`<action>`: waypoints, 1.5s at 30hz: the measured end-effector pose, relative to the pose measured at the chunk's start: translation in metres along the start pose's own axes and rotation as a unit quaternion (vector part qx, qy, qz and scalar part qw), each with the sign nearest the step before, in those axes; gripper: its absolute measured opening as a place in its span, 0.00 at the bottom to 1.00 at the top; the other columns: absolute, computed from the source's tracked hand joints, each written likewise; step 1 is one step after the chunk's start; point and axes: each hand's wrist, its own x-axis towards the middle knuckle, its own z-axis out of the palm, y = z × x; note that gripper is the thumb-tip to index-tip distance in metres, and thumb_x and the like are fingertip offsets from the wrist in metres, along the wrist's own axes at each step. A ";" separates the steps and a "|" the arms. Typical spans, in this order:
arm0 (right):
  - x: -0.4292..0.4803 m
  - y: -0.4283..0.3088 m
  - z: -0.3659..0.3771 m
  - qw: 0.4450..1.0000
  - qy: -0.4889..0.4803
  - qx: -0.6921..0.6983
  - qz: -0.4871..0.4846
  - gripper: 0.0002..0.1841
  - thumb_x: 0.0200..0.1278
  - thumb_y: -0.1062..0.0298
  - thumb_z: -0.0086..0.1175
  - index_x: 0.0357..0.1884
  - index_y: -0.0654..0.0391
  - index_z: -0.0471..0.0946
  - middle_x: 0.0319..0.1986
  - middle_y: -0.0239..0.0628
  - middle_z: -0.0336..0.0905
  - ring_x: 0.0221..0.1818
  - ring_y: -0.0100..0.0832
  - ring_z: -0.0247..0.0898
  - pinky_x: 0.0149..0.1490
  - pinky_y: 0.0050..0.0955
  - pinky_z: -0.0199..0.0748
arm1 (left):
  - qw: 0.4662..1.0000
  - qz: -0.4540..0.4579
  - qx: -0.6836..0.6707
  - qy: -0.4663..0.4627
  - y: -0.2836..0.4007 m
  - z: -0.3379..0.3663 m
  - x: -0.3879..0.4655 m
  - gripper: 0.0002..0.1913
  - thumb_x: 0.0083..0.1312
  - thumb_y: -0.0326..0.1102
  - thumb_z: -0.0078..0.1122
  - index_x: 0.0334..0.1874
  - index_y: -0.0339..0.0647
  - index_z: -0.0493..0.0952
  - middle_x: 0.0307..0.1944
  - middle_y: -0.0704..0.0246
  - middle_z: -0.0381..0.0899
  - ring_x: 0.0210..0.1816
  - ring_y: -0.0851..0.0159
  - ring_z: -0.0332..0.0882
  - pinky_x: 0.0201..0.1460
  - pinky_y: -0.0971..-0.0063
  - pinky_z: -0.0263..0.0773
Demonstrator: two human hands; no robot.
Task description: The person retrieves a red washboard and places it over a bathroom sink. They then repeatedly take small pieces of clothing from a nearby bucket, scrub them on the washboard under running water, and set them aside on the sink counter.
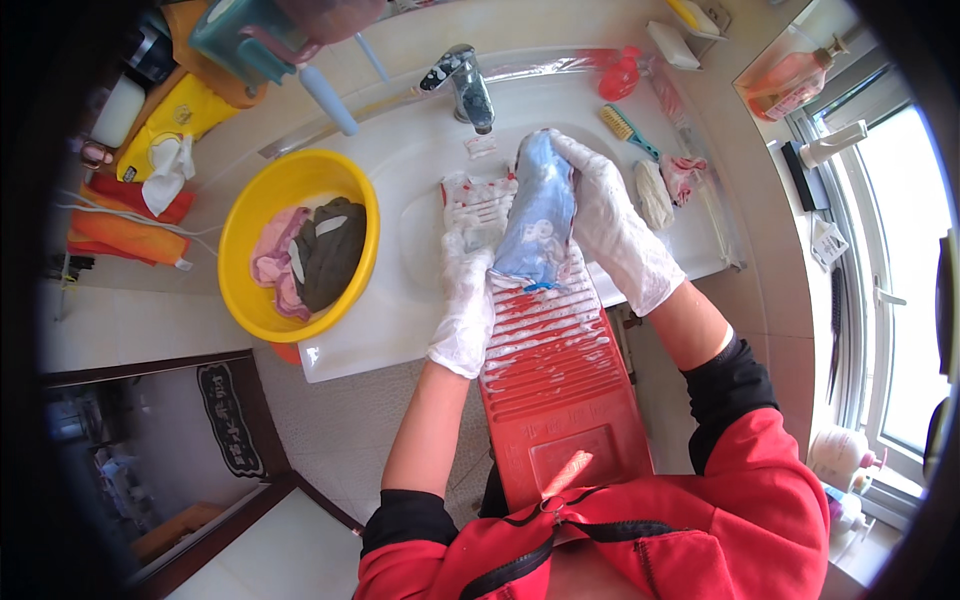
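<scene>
A wet light-blue cloth [534, 214] with a white print and soap foam is held above a red plastic washboard [559, 390]. My right hand [619, 225], in a thin whitish glove, grips the cloth along its right side and upper end. At the cloth's lower left corner, my left hand [466, 307], gloved the same way, holds the edge; some of its fingertips are hidden in foam. Suds cover the board's upper ridges. The board leans from the white washbasin [412, 300] towards my body.
On the basin's left stands a yellow plastic tub [232, 277] with pink and dark grey cloths. A faucet [474, 94] rises at the back. To the right lie a scrub brush [630, 131], a whitish bundle [654, 195] and a pink cloth [682, 178]. A red bottle [620, 75] stands behind them.
</scene>
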 end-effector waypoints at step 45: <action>0.059 0.099 -0.049 0.533 -0.265 -0.788 -0.157 0.23 0.68 0.63 0.53 0.65 0.48 0.72 0.33 0.51 0.83 0.31 0.49 0.84 0.41 0.47 0.81 | 0.658 0.378 0.648 -0.072 -0.055 -0.023 -0.031 0.13 0.67 0.36 0.59 0.52 0.47 0.84 0.54 0.56 0.82 0.61 0.46 0.75 0.65 0.47 0.67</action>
